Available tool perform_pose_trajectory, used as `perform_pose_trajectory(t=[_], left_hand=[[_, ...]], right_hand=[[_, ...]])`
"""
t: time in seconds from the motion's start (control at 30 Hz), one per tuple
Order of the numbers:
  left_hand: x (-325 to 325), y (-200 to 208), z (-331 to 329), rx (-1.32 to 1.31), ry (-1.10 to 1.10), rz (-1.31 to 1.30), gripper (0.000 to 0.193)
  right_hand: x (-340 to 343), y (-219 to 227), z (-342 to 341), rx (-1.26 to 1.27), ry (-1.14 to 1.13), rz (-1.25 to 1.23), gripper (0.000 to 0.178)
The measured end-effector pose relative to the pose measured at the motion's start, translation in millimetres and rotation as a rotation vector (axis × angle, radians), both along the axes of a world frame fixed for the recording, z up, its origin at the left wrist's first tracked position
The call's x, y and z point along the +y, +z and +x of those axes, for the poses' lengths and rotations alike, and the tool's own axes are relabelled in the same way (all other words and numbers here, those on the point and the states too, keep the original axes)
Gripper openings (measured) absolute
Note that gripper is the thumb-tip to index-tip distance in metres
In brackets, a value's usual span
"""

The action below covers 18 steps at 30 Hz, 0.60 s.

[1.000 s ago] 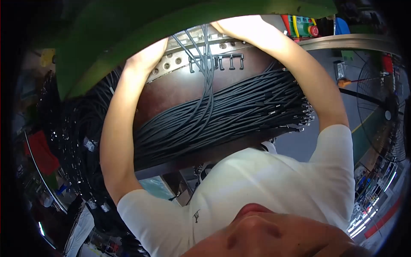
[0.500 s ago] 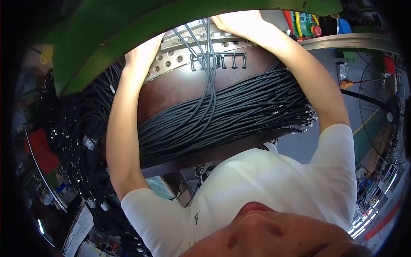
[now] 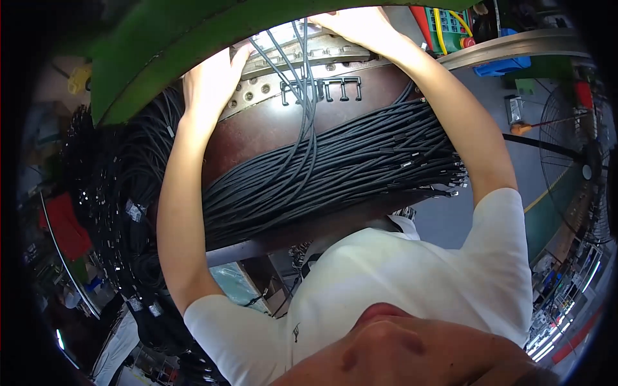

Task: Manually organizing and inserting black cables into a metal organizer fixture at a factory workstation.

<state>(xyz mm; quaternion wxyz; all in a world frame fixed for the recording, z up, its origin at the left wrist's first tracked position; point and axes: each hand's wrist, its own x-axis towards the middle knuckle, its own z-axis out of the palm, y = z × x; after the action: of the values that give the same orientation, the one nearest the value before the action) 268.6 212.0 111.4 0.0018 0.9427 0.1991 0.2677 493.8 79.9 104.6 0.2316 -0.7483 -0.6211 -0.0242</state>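
My left hand [image 3: 212, 76] is at the left end of a metal plate [image 3: 261, 89] with round holes. Its thumb stands apart from the palm, while the green frame hides the other fingers. Farther right, my right hand [image 3: 360, 31] reaches over the notched metal bar [image 3: 341, 51]. Glare and the frame's edge obscure its fingertips. A few black cables [image 3: 301, 96] run between the hands, up past the bar and out of sight. Just below the bar lies a black comb-shaped plastic piece [image 3: 344, 81], partly behind these cables.
A thick bundle of black cables [image 3: 322, 167] crosses the brown tabletop [image 3: 241, 138]. More cables [image 3: 122, 186] hang at the left. The green machine frame [image 3: 174, 48] arches overhead. A control box with a red button [image 3: 467, 42] and a fan [image 3: 573, 161] stand at the right.
The view has shifted slightly. My left hand shows more below the green frame, its thumb now visible apart from the palm. My right hand remains over the metal bar.
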Motion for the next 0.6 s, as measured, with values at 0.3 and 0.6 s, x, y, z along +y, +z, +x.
perform_pose_trajectory(t=[0.3,0.6], left_hand=[[17,-6,17,0.067,-0.115,0.069,0.044],[36,-43,21,-0.155,-0.132,0.127,0.032]], right_hand=[[-1,-1,5,0.038,0.029,-0.106,0.035],[2,-1,1,0.083,0.048,-0.211,0.033]])
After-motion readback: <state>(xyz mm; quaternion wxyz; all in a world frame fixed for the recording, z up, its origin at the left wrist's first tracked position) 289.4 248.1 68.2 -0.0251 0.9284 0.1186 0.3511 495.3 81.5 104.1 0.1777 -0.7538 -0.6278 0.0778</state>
